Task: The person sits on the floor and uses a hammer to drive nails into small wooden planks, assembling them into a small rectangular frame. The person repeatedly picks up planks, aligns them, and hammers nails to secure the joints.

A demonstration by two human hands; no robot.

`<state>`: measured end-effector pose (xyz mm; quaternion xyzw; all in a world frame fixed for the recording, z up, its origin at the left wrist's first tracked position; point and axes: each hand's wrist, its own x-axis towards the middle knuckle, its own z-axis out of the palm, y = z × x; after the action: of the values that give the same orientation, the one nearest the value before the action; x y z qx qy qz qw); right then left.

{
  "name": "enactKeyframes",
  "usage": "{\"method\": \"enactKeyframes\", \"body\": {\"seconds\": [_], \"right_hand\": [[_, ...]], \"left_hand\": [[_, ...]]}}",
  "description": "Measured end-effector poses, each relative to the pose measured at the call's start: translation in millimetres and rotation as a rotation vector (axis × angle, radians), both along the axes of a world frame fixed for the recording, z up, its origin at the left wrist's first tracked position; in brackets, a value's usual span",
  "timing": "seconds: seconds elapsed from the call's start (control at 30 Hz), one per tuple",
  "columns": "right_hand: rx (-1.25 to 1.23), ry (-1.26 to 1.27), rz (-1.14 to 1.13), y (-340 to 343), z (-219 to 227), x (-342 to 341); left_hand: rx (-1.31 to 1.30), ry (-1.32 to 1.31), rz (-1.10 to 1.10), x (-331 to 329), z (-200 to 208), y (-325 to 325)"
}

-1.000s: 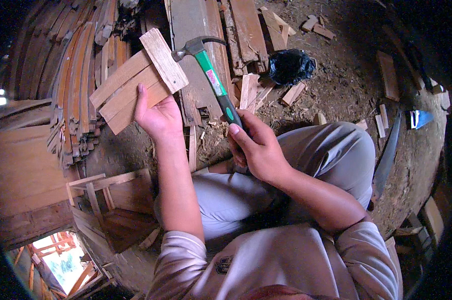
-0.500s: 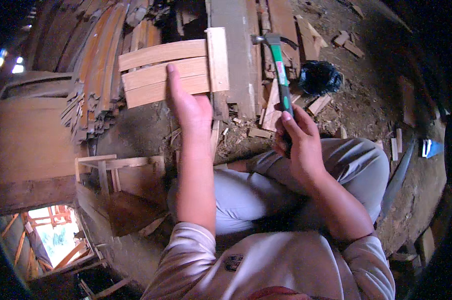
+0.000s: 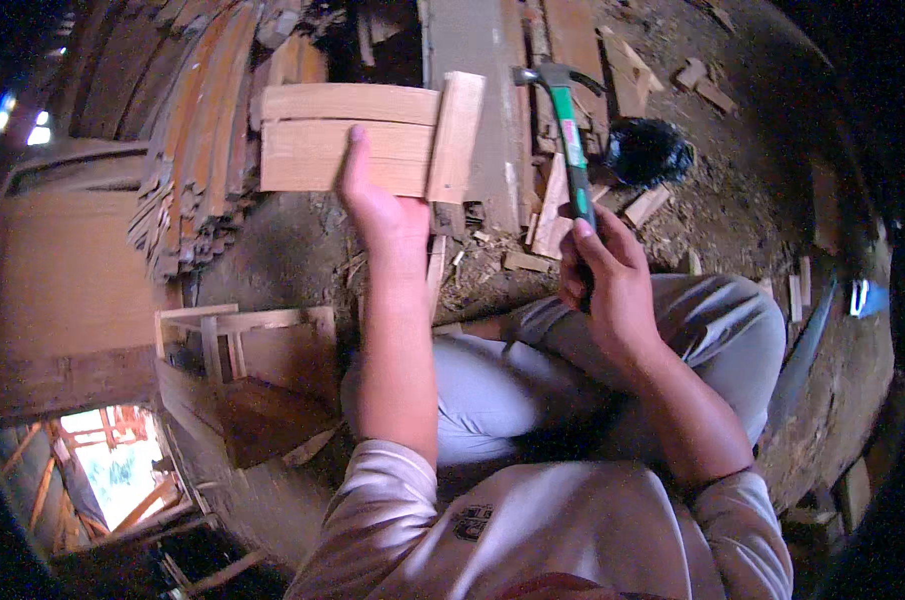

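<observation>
Left of hammer (image 3: 570, 125): left hand (image 3: 393, 218), thumb (image 3: 356, 158) over slats (image 3: 308, 155).

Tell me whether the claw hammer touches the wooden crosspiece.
Apart: the head view shows grey plank in the gap between the claw hammer and the wooden crosspiece.

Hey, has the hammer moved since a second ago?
Yes. Judged against the black plastic bag, the hammer in the right hand has shifted to the right, closer to that bag.
</observation>
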<state>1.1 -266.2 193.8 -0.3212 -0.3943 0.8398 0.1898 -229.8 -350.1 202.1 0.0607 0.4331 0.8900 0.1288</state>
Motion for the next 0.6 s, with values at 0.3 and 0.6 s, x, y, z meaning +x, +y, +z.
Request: {"method": "enactKeyframes", "body": {"seconds": [0.3,0.6], "right_hand": [[-0.056,0.079,-0.011,1.0,-4.0,0.7],[-0.065,0.093,-0.025,-0.7,0.1,-1.0]], "left_hand": [[-0.025,-0.066,-0.023,7.7,14.2,-4.7],[-0.018,-0.079,-0.062,2.0,10.1,-7.6]]}}
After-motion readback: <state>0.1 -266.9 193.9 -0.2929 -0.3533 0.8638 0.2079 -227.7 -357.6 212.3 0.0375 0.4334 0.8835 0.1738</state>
